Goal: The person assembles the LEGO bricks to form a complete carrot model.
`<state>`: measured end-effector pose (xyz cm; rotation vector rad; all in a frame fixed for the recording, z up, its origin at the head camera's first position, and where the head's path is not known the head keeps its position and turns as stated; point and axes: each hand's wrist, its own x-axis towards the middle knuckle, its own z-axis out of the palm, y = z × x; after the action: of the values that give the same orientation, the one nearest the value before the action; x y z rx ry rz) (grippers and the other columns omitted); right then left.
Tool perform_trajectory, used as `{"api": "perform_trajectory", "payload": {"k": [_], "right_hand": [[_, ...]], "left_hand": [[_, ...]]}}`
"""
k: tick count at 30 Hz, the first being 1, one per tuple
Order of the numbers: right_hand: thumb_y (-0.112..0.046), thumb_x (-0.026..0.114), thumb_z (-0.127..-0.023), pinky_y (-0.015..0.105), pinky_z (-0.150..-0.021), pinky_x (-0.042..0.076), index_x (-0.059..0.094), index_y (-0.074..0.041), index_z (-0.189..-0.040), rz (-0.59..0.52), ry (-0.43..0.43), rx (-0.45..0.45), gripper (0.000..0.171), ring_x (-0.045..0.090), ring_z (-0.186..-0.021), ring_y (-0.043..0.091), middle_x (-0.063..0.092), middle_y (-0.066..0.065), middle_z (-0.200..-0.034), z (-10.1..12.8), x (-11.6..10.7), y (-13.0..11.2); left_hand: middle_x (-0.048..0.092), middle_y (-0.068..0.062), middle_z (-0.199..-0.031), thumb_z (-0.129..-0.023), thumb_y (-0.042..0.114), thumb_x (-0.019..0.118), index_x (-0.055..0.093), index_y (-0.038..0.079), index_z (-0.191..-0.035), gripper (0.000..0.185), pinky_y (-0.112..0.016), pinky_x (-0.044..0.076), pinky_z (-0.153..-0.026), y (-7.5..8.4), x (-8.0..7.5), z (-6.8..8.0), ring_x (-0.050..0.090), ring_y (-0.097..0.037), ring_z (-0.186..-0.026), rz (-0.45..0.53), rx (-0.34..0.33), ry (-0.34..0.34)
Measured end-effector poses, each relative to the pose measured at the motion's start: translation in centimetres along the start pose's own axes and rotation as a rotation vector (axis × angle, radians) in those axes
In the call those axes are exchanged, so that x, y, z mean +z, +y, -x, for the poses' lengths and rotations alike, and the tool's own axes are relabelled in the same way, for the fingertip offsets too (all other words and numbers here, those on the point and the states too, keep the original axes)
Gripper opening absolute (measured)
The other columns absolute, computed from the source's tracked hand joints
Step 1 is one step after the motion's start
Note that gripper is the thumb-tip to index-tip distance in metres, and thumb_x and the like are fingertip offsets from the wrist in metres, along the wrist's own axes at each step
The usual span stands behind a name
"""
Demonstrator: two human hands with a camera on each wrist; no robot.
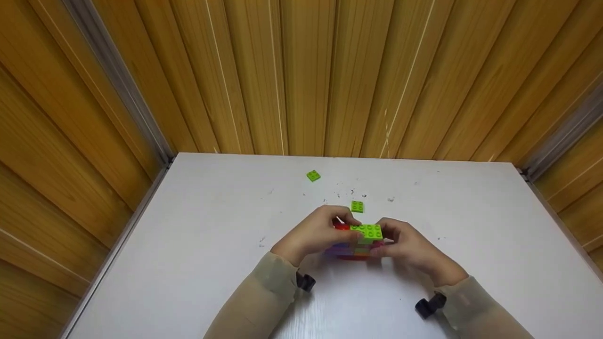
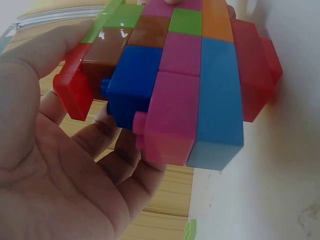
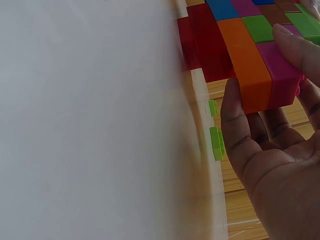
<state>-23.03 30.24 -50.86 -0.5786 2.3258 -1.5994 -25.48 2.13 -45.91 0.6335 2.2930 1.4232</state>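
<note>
**Two hands around a stacked brick block**

Head view: the left hand and right hand meet near the middle of the white table, clasping a multicoloured brick block from either side, seemingly so it stays steady on or just above the surface; a lime green brick sits on top of the block; two small green bricks lie loose behind it, one just beyond the hands, the other farther back towards the wooden wall.

Left wrist view: the left hand cups the brick block, fingers curled under its underside and thumb along the top edge, a holding grip that looks meant to support its weight; the block shows red, brown, blue, pink, light blue, green and orange bricks packed tightly in layers, studs jutting at the near edge.

Right wrist view: the right hand holds the opposite end of the brick block, fingers wrapped beneath the orange and magenta bricks, thumb pressed on top; both loose green bricks show at the table edge.
</note>
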Motion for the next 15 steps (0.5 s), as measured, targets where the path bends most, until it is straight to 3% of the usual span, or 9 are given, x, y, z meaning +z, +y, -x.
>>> {"api": "perform_trajectory", "payload": {"k": [15], "right_hand": [[-0.009, 0.089, -0.094, 0.026, -0.104, 0.058, 0.072, -0.004, -0.122, 0.017, 0.004, 0.02, 0.034, 0.075, -0.119, 0.014, 0.08, -0.005, -0.12, -0.25, 0.04, 0.33]], "left_hand": [[0.076, 0.012, -0.116, -0.096, 0.034, 0.09, 0.085, 0.034, -0.111, 0.015, -0.032, 0.056, -0.094, -0.15, -0.2, 0.04, 0.066, -0.013, -0.105, -0.013, 0.015, -0.014]]}}
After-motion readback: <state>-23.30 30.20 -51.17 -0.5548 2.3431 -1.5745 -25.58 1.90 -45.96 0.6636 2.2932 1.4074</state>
